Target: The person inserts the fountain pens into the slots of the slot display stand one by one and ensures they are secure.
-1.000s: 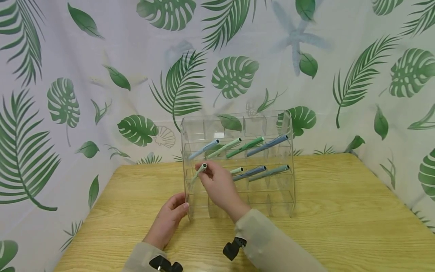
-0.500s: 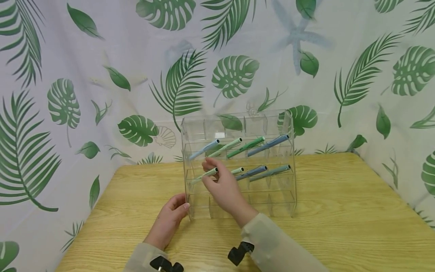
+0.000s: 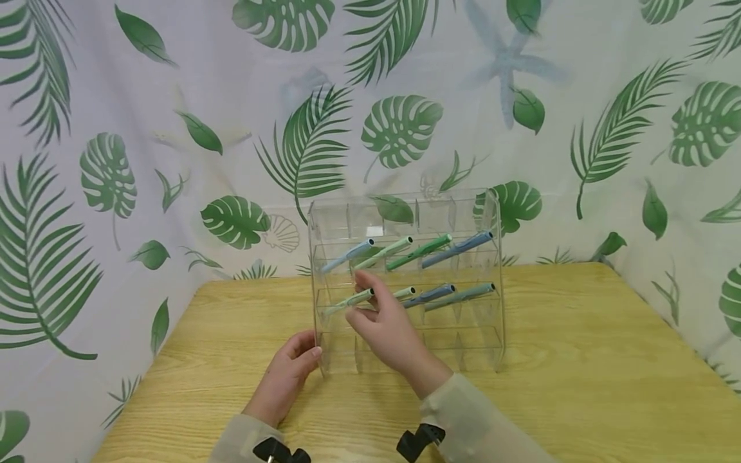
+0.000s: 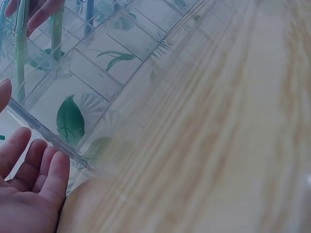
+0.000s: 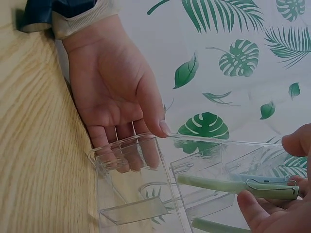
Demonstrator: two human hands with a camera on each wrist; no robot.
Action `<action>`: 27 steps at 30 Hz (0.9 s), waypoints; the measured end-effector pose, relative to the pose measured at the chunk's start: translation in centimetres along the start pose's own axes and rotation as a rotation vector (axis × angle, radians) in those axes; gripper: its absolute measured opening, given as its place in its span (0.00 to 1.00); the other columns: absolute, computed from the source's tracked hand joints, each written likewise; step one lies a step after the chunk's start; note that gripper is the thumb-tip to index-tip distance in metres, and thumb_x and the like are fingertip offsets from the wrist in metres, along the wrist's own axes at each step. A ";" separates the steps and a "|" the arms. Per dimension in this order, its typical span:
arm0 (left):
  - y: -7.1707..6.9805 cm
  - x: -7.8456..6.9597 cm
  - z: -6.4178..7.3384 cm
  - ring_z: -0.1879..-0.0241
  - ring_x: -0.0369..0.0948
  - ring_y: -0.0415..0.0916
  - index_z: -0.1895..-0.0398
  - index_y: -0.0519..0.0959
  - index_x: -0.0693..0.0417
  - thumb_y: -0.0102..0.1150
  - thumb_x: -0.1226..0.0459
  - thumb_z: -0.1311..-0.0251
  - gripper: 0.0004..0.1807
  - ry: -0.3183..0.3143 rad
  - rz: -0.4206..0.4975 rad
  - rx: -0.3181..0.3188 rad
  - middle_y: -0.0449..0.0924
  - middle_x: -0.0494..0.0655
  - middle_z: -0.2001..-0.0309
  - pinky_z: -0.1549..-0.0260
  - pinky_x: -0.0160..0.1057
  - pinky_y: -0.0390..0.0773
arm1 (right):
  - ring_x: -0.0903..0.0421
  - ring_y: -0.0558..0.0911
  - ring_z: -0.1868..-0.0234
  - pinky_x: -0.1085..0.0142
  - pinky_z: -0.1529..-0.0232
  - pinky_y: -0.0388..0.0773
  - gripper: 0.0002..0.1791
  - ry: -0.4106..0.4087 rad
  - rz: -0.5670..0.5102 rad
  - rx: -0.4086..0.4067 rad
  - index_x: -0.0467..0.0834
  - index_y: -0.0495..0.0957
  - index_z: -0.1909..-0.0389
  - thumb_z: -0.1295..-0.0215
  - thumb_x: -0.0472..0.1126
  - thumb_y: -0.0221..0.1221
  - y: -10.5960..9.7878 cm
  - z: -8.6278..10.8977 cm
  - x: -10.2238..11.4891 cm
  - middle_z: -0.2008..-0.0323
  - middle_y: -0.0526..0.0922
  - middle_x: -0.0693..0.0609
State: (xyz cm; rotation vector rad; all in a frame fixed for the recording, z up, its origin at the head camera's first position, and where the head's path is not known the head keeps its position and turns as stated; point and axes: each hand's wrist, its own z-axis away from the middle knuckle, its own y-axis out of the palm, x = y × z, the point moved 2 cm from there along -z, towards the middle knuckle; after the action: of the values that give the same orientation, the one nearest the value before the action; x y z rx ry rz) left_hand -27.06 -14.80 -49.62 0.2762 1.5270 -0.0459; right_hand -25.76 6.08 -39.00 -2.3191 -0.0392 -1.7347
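Note:
A clear acrylic pen rack point(image 3: 438, 215) stands on the table, several slanted pens on two of its tiers. My left hand point(image 3: 286, 373) grips the rack's lower left side panel, thumb in front and fingers behind it. A pale green pen point(image 3: 347, 301) lies in the leftmost slot of the lower filled tier. Around its capped end my right hand point(image 3: 384, 328) has thumb and fingers spread apart; the right wrist view shows the pen's clip point(image 5: 257, 185) between them. A second pale green pen point(image 3: 405, 293) is partly hidden behind this hand.
On the upper filled tier rest a light blue pen point(image 3: 347, 255), a pale green, a green pen point(image 3: 419, 251) and a blue pen point(image 3: 457, 249). Lower right are another blue pen point(image 3: 428, 294) and a teal pen point(image 3: 463, 296). A leaf-print curtain point(image 3: 399, 128) hangs behind the table point(image 3: 579, 360).
The pale green pen's capped end has swung right and down into line with its neighbours. My right hand has loosened from it and drawn slightly right. The left hand keeps its place.

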 end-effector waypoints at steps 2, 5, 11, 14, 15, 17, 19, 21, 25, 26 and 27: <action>0.1 0.0 0.1 0.39 0.52 0.68 0.32 0.67 0.69 0.53 0.69 0.27 0.23 0.000 -0.002 -0.001 0.69 0.63 0.37 0.40 0.44 0.70 | 0.45 0.70 0.32 0.54 0.39 0.75 0.38 0.010 -0.008 0.007 0.52 0.57 0.22 0.29 0.41 0.61 -0.2 0.3 -0.1 0.29 0.63 0.46; 0.3 0.0 0.0 0.38 0.51 0.68 0.32 0.67 0.68 0.54 0.69 0.27 0.23 0.002 -0.011 0.005 0.69 0.62 0.36 0.39 0.46 0.68 | 0.44 0.70 0.32 0.54 0.40 0.75 0.38 0.024 -0.019 0.008 0.55 0.57 0.22 0.29 0.40 0.62 -0.4 0.6 -0.1 0.29 0.62 0.46; 0.4 0.1 -0.1 0.38 0.51 0.67 0.32 0.67 0.67 0.55 0.68 0.27 0.24 0.004 -0.021 0.011 0.69 0.62 0.36 0.38 0.45 0.68 | 0.41 0.70 0.32 0.54 0.41 0.76 0.40 0.021 0.003 0.011 0.56 0.55 0.21 0.29 0.41 0.62 -0.7 0.9 0.3 0.29 0.61 0.48; 0.2 0.2 -0.2 0.37 0.52 0.67 0.31 0.67 0.68 0.54 0.68 0.27 0.24 0.006 -0.022 0.008 0.68 0.63 0.35 0.39 0.45 0.69 | 0.39 0.70 0.32 0.54 0.42 0.77 0.41 0.007 0.012 0.012 0.55 0.54 0.21 0.30 0.41 0.62 -0.8 0.9 0.6 0.28 0.59 0.46; 0.1 0.2 -0.2 0.37 0.53 0.67 0.31 0.67 0.68 0.54 0.69 0.27 0.24 0.006 -0.024 0.006 0.68 0.63 0.35 0.39 0.45 0.69 | 0.39 0.70 0.33 0.54 0.42 0.77 0.41 0.006 0.013 0.013 0.55 0.54 0.21 0.30 0.41 0.62 -0.8 1.0 0.7 0.27 0.59 0.46; -0.1 0.2 -0.3 0.37 0.53 0.67 0.31 0.66 0.68 0.53 0.69 0.27 0.25 0.011 -0.031 0.008 0.68 0.63 0.35 0.38 0.46 0.69 | 0.38 0.71 0.33 0.53 0.43 0.78 0.41 -0.003 0.009 0.018 0.54 0.54 0.20 0.30 0.40 0.62 -1.0 1.0 0.9 0.26 0.58 0.44; -0.3 0.2 -0.3 0.36 0.54 0.67 0.30 0.65 0.69 0.53 0.68 0.27 0.25 0.008 -0.029 0.006 0.68 0.64 0.34 0.38 0.47 0.69 | 0.40 0.69 0.32 0.52 0.42 0.77 0.40 -0.008 0.003 0.029 0.55 0.55 0.21 0.29 0.39 0.61 -1.3 1.2 1.2 0.24 0.56 0.44; -0.4 0.1 -0.3 0.36 0.55 0.66 0.30 0.64 0.69 0.52 0.68 0.26 0.25 0.002 -0.030 0.006 0.67 0.65 0.33 0.37 0.48 0.69 | 0.42 0.69 0.31 0.52 0.40 0.76 0.40 -0.014 0.005 0.043 0.54 0.55 0.21 0.29 0.40 0.61 -1.7 1.5 1.5 0.24 0.56 0.46; -0.6 -0.1 -0.3 0.35 0.55 0.65 0.29 0.64 0.68 0.53 0.67 0.26 0.26 -0.019 -0.037 -0.006 0.65 0.65 0.32 0.37 0.50 0.69 | 0.47 0.64 0.27 0.53 0.36 0.72 0.38 -0.035 0.024 0.077 0.54 0.55 0.21 0.28 0.41 0.61 -3.1 2.4 2.1 0.24 0.57 0.49; -0.7 -0.2 -0.2 0.35 0.55 0.66 0.29 0.64 0.67 0.54 0.66 0.26 0.26 -0.026 -0.051 -0.013 0.65 0.65 0.32 0.37 0.50 0.70 | 0.47 0.64 0.27 0.53 0.36 0.72 0.38 -0.042 0.032 0.086 0.54 0.55 0.21 0.28 0.41 0.61 -3.5 2.6 2.2 0.24 0.57 0.50; -0.7 -0.3 -0.2 0.35 0.55 0.66 0.29 0.64 0.66 0.55 0.65 0.26 0.27 -0.030 -0.080 -0.022 0.65 0.64 0.32 0.38 0.51 0.71 | 0.47 0.64 0.27 0.53 0.36 0.72 0.38 -0.053 0.039 0.093 0.53 0.55 0.21 0.28 0.41 0.61 -4.0 2.9 2.3 0.23 0.57 0.50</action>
State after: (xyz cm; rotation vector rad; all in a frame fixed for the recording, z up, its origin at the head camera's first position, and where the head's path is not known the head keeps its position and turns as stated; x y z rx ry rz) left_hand -27.38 -15.48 -49.39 0.1965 1.5077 -0.0964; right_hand -22.99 10.25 -36.85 -2.2829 -0.0815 -1.6179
